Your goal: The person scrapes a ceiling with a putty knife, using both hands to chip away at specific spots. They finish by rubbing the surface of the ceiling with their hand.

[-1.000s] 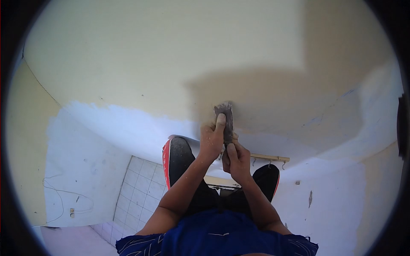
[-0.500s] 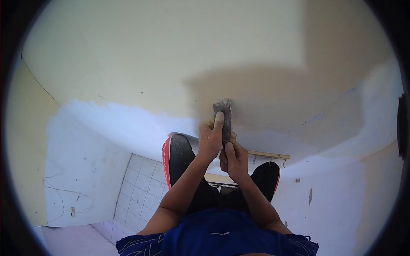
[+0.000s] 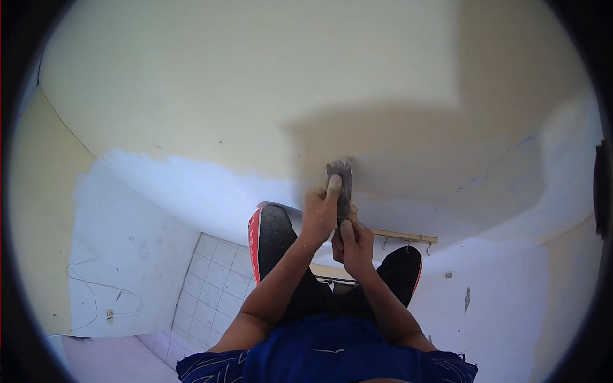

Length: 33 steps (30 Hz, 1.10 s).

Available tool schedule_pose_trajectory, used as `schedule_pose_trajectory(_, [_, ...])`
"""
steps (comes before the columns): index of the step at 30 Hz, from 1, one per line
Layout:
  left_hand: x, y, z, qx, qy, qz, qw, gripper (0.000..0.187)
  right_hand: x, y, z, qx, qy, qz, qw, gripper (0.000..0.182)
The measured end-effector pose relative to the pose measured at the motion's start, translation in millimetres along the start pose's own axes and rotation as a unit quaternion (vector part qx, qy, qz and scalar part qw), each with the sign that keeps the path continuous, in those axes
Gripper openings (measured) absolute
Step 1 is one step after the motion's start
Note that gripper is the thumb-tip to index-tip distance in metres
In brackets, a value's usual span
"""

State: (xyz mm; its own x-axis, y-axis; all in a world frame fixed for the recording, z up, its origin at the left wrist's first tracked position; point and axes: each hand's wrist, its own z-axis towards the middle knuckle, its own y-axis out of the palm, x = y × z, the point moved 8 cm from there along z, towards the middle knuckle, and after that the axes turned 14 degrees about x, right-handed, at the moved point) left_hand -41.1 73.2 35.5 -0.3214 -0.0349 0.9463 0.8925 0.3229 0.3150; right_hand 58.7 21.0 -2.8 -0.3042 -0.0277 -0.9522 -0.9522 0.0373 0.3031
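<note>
Both my hands grip one paint scraper (image 3: 345, 186), a flat dark tool with a pale, crusted top edge. That edge is against or very close to the cream-coloured wall (image 3: 255, 83); the exact contact is hard to make out. My left hand (image 3: 319, 209) wraps the upper part, its thumb lying along the blade. Lower down, my right hand (image 3: 355, 246) is closed round the handle end, which its fingers mostly hide. Pale dust and specks cover my left hand. Below the cream paint runs a whitish band of wall (image 3: 185, 175) with a ragged border.
My bent knees in dark trousers (image 3: 276, 239) with red side stripes flank the hands. Behind them is a wooden rail with hooks (image 3: 408, 237). Left are floor tiles (image 3: 214, 268), a wall socket (image 3: 110, 314) and a loose cable (image 3: 96, 290). A shadow falls across the wall.
The scraper and both hands have moved slightly down along the wall. The whole view has shifted a little to the right. Both hands keep their grip.
</note>
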Motion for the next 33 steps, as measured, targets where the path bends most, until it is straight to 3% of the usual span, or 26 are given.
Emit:
schedule_pose_trajectory(11, [-25.3,3.1,-5.9,-0.002,-0.043,-0.036,0.998,0.043,12.9,-14.2,-7.6,0.028,0.058,-0.001,0.998,0.025])
schedule_pose_trajectory(16, [-15.1,5.9,2.4,0.009,-0.040,-0.103,0.994,0.044,-21.5,-2.4,2.0,0.016,-0.017,-0.076,0.997,0.021])
schedule_pose_trajectory(24, [-25.3,-0.3,-4.0,0.015,-0.025,-0.021,0.999,0.042,-9.0,-6.4,-4.4,0.022,-0.024,-0.064,0.997,0.022])
schedule_pose_trajectory(33, [-1.4,-0.6,1.8,0.012,-0.015,-0.056,0.998,0.046,-17.1,4.5,5.3,-0.003,-0.026,-0.056,0.998,0.024])
